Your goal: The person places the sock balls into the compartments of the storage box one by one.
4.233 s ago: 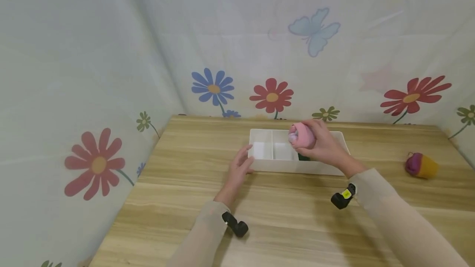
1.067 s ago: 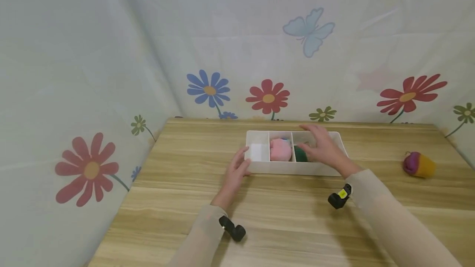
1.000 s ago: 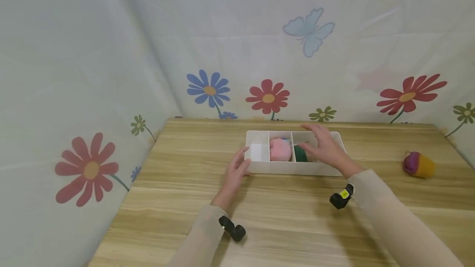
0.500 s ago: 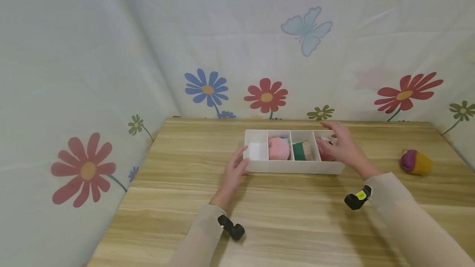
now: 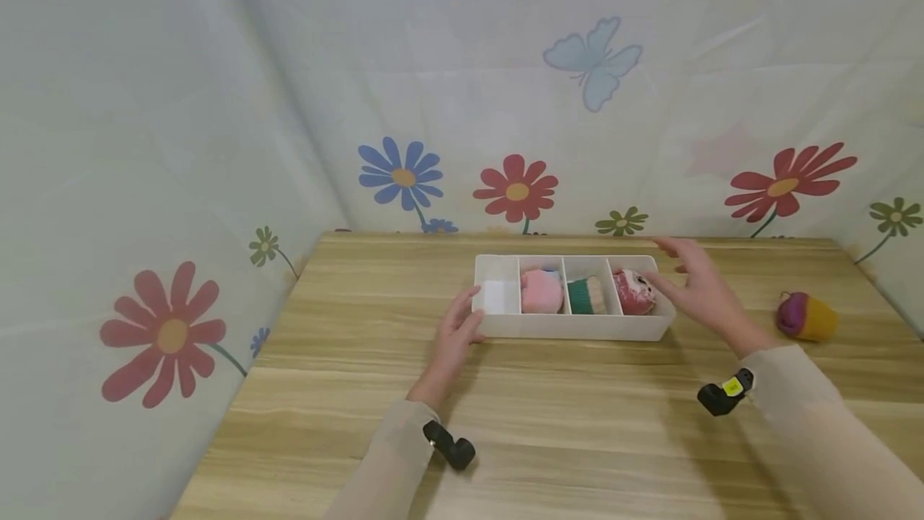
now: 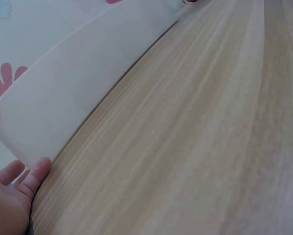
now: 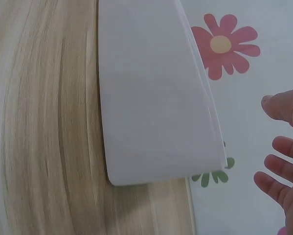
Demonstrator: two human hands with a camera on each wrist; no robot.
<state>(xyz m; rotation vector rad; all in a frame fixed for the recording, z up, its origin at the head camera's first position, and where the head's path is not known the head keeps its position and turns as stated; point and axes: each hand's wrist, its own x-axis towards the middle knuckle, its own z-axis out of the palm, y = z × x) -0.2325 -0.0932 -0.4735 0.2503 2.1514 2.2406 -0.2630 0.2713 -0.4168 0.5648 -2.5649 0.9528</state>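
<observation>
A white divided box [image 5: 570,327] lies lengthwise on the table. In its second compartment from the left sits a pink rolled sock bundle [image 5: 541,292]. Beside that is a green and beige bundle [image 5: 586,295], then a red and white one [image 5: 635,293] at the right end. My left hand [image 5: 455,335] touches the box's left end with loosely extended fingers; in the left wrist view its thumb [image 6: 36,176] lies near the lower corner. At the right end my right hand [image 5: 703,287] hovers with spread fingers, holding nothing; the right wrist view shows it apart from the box.
On the wooden table [image 5: 577,424], a purple and yellow rolled bundle [image 5: 807,317] lies right of the box, beyond my right hand. A flower-printed curtain [image 5: 447,87] rises behind the table and along its left side.
The pink sock bundle, earlier in my right hand, now sits in the second compartment. My right hand let go and moved rightward past the box's end. The left hand stays put.
</observation>
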